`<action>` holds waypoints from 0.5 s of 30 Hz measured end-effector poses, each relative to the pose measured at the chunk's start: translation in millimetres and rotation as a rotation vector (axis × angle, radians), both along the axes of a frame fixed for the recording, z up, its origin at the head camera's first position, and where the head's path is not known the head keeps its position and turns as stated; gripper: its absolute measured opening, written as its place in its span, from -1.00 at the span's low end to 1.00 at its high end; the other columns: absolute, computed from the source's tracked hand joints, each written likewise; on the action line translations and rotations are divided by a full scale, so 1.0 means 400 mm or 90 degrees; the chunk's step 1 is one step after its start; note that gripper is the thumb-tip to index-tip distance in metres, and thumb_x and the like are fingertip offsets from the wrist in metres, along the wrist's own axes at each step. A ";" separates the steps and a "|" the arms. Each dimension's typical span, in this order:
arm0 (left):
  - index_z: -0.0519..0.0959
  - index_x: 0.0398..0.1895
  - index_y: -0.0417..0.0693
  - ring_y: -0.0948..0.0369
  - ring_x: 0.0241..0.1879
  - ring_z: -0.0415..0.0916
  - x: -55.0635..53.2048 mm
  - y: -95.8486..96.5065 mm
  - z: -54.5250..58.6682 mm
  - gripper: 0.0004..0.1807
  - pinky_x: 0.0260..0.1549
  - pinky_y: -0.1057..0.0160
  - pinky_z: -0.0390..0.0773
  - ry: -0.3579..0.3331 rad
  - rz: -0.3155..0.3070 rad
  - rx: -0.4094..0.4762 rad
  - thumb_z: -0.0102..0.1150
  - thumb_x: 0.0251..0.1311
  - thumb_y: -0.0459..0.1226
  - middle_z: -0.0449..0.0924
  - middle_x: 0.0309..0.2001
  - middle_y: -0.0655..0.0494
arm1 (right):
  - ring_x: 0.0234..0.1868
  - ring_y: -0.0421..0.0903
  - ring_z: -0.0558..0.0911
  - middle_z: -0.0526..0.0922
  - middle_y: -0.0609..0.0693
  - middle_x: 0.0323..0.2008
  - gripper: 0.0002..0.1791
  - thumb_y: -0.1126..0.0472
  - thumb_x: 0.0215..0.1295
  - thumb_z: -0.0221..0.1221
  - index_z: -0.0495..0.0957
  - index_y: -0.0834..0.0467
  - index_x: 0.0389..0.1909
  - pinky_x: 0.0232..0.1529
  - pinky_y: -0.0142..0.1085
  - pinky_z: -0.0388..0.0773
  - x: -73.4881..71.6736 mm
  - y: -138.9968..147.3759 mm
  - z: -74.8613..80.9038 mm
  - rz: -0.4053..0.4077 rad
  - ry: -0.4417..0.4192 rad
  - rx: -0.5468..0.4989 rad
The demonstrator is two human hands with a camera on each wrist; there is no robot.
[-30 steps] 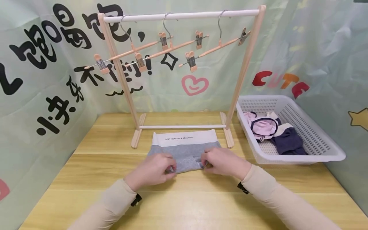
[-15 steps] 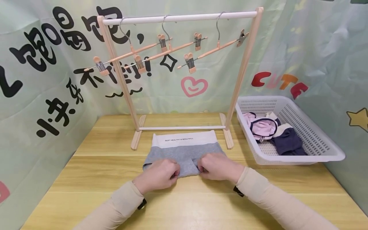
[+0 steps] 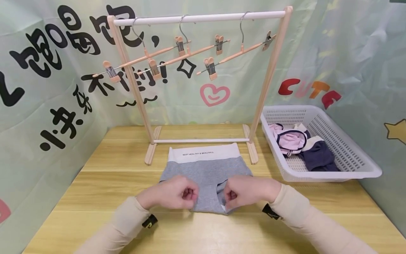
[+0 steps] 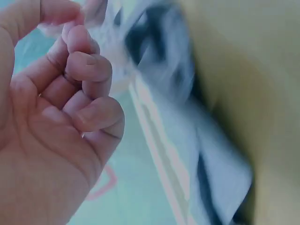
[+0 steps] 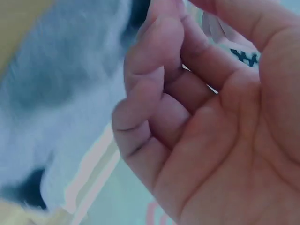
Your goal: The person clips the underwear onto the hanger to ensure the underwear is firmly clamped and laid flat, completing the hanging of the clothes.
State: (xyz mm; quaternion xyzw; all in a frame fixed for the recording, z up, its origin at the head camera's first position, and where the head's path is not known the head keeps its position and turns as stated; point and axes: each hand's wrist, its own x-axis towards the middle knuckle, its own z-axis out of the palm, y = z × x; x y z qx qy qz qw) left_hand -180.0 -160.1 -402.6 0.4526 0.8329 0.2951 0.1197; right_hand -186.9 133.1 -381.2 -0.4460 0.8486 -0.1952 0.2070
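Observation:
Grey underpants point(image 3: 207, 173) lie on the wooden table, with a white waistband point(image 3: 203, 153) printed with small black letters toward the rack. My left hand point(image 3: 174, 192) is over the left leg opening with its fingers curled. In the left wrist view, its thumb meets the fingers point(image 4: 89, 65) and no cloth shows between them; the grey fabric is blurred behind. My right hand point(image 3: 245, 192) is over the right leg opening, its fingers curled at the hem. The right wrist view cuts off its fingertips, so whether they pinch cloth is hidden.
A wooden rack with a white top bar point(image 3: 203, 17) stands behind, carrying three clip hangers point(image 3: 188, 54). On the right, a white plastic basket point(image 3: 355, 151) holds pink clothing point(image 3: 291, 140) and navy clothing point(image 3: 318, 155). A printed curtain point(image 3: 165, 113) closes off the back.
The crotch of the underpants has come toward me and the garment lies longer and flatter. The right leg opening now shows. My hands have moved slightly nearer, the right one outward.

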 end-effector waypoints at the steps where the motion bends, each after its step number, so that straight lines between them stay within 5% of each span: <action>1: 0.58 -0.50 0.07 0.54 -0.56 0.29 -0.007 -0.011 0.009 -0.78 -0.56 0.49 0.39 0.021 0.022 0.007 0.30 0.14 -0.45 0.41 -0.58 0.39 | -0.62 -0.46 0.28 0.35 -0.35 -0.68 -0.71 0.21 0.33 0.44 0.61 0.00 -0.58 -0.54 -0.53 0.26 -0.004 0.003 0.006 -0.005 0.004 -0.009; 6: 0.55 -0.48 0.10 0.40 -0.46 0.42 -0.035 -0.066 0.021 -0.75 -0.43 0.39 0.47 0.193 0.147 -0.040 0.38 0.21 -0.41 0.50 -0.51 0.31 | -0.52 -0.46 0.34 0.51 -0.23 -0.52 -0.87 0.16 0.34 0.47 0.69 0.04 -0.21 -0.43 -0.51 0.38 -0.015 -0.001 0.004 0.004 0.117 -0.036; 9: 0.60 -0.37 0.05 0.27 -0.32 0.55 -0.040 -0.094 0.012 -0.82 -0.30 0.27 0.58 0.248 0.180 -0.089 0.46 0.23 -0.35 0.61 -0.33 0.20 | -0.44 -0.43 0.34 0.57 -0.14 -0.39 -0.67 0.07 0.36 0.47 0.72 0.04 0.08 -0.37 -0.50 0.38 -0.011 -0.013 -0.012 0.022 0.176 -0.020; 15: 0.65 -0.08 -0.05 0.17 -0.16 0.61 -0.040 -0.135 -0.015 -0.67 -0.11 0.09 0.67 0.242 0.187 -0.157 0.59 0.18 -0.22 0.65 -0.07 0.07 | -0.41 -0.36 0.32 0.62 -0.11 -0.28 -0.65 -0.03 0.36 0.47 0.78 0.02 0.07 -0.37 -0.46 0.32 0.003 -0.027 -0.037 0.017 0.181 0.045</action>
